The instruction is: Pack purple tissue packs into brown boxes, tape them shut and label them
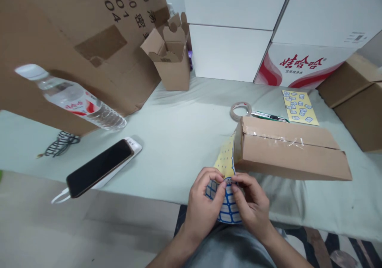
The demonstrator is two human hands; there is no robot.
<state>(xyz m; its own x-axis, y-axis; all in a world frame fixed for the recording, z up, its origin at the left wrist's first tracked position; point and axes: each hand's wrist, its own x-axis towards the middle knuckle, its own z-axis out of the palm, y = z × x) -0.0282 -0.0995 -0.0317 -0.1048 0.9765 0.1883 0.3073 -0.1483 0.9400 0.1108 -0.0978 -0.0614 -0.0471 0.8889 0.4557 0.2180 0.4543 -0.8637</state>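
Between both hands, close to the table's front edge, is a sheet of blue-bordered labels (230, 210), bent so that its yellow backing shows above the fingers. My left hand (204, 200) pinches the sheet from the left, thumb and forefinger together. From the right, my right hand (252, 204) pinches the same sheet at the bend, its fingertips almost meeting the left ones. Whether a single label is lifted there is too small to tell. Just beyond my right hand lies a taped cardboard box (292, 150), and the sheet's upper end reaches its left side.
Behind the box lie a tape roll (240, 111), a utility knife (270, 117) and another yellow label sheet (301, 107). On the left are a phone (100, 167), a water bottle (79, 102) and a coiled cable (62, 142). An open small carton (175, 75) and white boxes (228, 53) stand behind.
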